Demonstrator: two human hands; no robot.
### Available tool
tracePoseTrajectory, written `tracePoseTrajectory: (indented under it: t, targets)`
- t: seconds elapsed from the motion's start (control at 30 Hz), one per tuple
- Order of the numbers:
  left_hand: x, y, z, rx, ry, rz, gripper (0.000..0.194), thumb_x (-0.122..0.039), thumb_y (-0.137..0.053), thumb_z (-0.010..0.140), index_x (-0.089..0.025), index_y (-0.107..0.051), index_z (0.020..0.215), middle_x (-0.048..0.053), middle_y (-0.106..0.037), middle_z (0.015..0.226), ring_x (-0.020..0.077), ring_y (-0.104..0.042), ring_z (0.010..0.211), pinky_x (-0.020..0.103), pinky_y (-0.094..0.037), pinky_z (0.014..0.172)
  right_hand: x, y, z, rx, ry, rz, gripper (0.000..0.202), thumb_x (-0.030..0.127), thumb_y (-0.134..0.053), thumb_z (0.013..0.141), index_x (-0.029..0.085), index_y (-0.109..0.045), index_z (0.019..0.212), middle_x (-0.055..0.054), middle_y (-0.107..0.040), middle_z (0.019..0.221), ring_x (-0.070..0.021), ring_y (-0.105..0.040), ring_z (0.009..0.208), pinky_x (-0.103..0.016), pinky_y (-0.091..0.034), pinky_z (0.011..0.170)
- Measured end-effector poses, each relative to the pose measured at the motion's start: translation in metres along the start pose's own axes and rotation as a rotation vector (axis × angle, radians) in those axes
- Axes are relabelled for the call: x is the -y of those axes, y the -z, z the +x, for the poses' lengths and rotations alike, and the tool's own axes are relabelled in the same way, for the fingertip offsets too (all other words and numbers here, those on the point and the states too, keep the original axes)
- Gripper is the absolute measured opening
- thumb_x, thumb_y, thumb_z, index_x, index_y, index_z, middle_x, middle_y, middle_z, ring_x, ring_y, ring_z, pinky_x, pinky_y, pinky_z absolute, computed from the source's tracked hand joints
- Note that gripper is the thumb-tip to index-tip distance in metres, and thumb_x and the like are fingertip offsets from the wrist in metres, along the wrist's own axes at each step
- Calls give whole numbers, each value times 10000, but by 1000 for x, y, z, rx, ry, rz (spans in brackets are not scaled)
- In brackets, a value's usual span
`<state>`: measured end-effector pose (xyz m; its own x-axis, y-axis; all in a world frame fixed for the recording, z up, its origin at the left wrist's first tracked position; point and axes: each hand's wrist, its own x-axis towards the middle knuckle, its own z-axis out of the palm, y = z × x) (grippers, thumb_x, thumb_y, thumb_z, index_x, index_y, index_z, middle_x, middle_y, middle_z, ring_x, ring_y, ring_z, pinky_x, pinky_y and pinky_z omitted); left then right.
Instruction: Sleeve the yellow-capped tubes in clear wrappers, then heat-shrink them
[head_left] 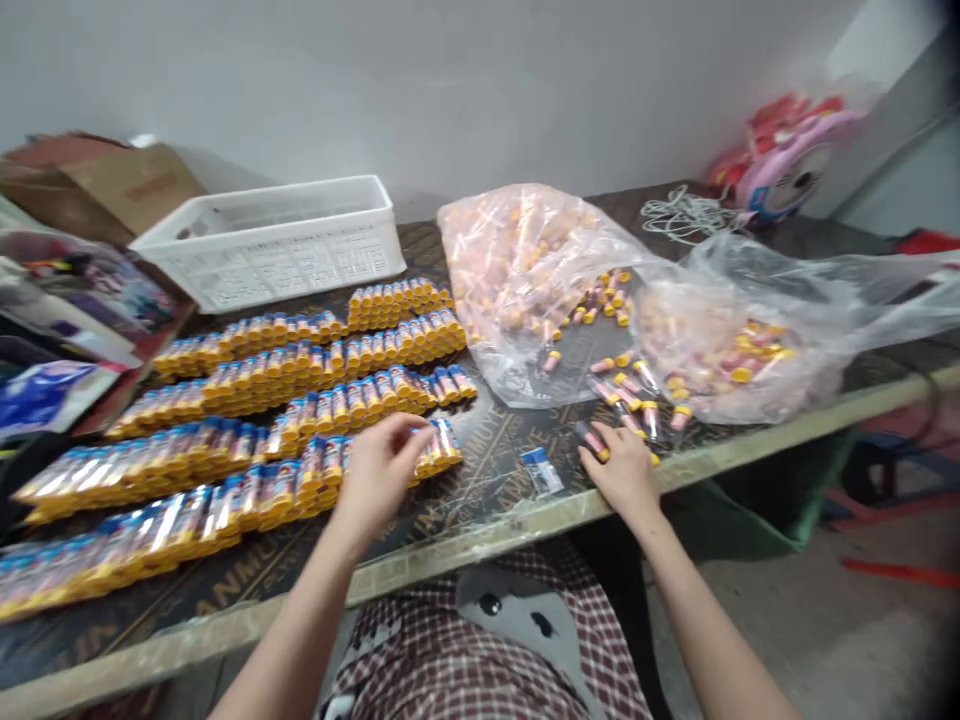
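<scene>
Rows of small tubes with yellow ends and blue tops (285, 485) lie stacked across the left of the dark table. My left hand (386, 460) is at the right end of the nearest row, thumb and fingers brought together; what they hold, if anything, is hidden. On the right, my right hand (621, 468) rests over a loose yellow-ended tube (594, 441), fingers curved around it. More loose tubes (628, 390) lie just beyond that hand. Between my hands a small blue-topped clear wrapper or label (541, 472) lies flat on the table.
A large clear plastic bag (517, 260) full of pink and yellow tubes spreads over the back right. Behind the rows stands a white plastic basket (300, 255). A pink fan (795, 175) and white cable (686, 215) are at the far right. The table's front edge (480, 545) runs before me.
</scene>
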<state>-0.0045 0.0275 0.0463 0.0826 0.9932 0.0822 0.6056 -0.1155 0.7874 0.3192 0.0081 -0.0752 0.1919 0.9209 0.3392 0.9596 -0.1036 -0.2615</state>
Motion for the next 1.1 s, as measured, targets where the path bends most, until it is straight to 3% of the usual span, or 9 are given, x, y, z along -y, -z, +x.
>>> tracePoseTrajectory:
  t: [0.07, 0.1, 0.17, 0.27, 0.4, 0.6, 0.73, 0.9, 1.1]
  targets:
    - [-6, -57, 4, 277, -90, -69, 199, -332, -544, 807, -174, -662, 834, 33, -667, 792, 153, -579, 725, 244, -410, 675, 5, 5, -1, 40, -47, -25, 376, 303, -526, 782, 147, -615, 1112, -124, -614, 958, -288, -513, 989, -401, -404, 802]
    - [-8, -84, 7, 335, -107, -52, 175, -306, -568, 791, -169, -662, 846, 45, -671, 812, 163, -586, 749, 252, -411, 691, 6, 7, -1, 50, -60, -34, 373, 289, -529, 777, 147, -616, 1110, -121, -622, 955, -285, -517, 976, -400, -398, 794]
    - [-7, -128, 15, 368, -82, 70, 205, -327, -613, 764, -156, -652, 870, 71, -664, 828, 187, -583, 759, 273, -403, 684, 7, 9, -2, 53, -68, -43, 364, 269, -529, 771, 152, -620, 1104, -111, -636, 938, -275, -525, 948, -390, -391, 781]
    - [-2, -160, 23, 298, -19, 250, 193, -337, -656, 733, -170, -631, 827, 71, -648, 838, 206, -577, 784, 280, -377, 665, 7, 9, -4, 49, -63, -37, 347, 252, -527, 771, 161, -629, 1090, -97, -648, 924, -260, -528, 935, -370, -381, 777]
    - [3, -162, 23, 289, 8, 304, 130, -308, -636, 756, -186, -601, 727, 39, -638, 799, 189, -571, 761, 264, -342, 633, 6, 8, -4, 39, -63, -2, 325, 249, -534, 766, 171, -639, 1064, -89, -652, 915, -252, -530, 928, -359, -373, 781]
    - [3, -160, 22, 252, -9, 300, 172, -320, -647, 750, -189, -596, 848, 44, -633, 863, 193, -568, 803, 261, -335, 638, 6, 8, -6, 5, -70, 65, 276, 241, -520, 778, 185, -650, 1014, -80, -645, 890, -242, -538, 901, -354, -381, 789]
    - [3, -159, 25, 279, 40, 291, 119, -300, -642, 747, -186, -609, 742, 35, -638, 805, 176, -568, 749, 254, -325, 616, 6, 9, -6, -11, -62, 121, 272, 223, -517, 773, 187, -651, 1007, -79, -640, 884, -242, -544, 894, -363, -406, 796]
    - [11, -160, 23, 220, -3, 126, 90, -239, -650, 715, -172, -598, 685, 16, -632, 715, 148, -558, 684, 241, -342, 616, 6, 8, -7, -66, -64, 225, 271, 212, -526, 772, 184, -653, 1010, -85, -632, 914, -248, -559, 924, -377, -438, 822]
    - [17, -163, 23, 212, -30, -73, 56, -194, -645, 714, -165, -605, 739, 7, -643, 679, 133, -579, 647, 236, -388, 650, 4, 13, -8, -226, -78, 396, 242, 212, -478, 848, 186, -631, 1035, -93, -603, 998, -218, -580, 961, -378, -464, 858]
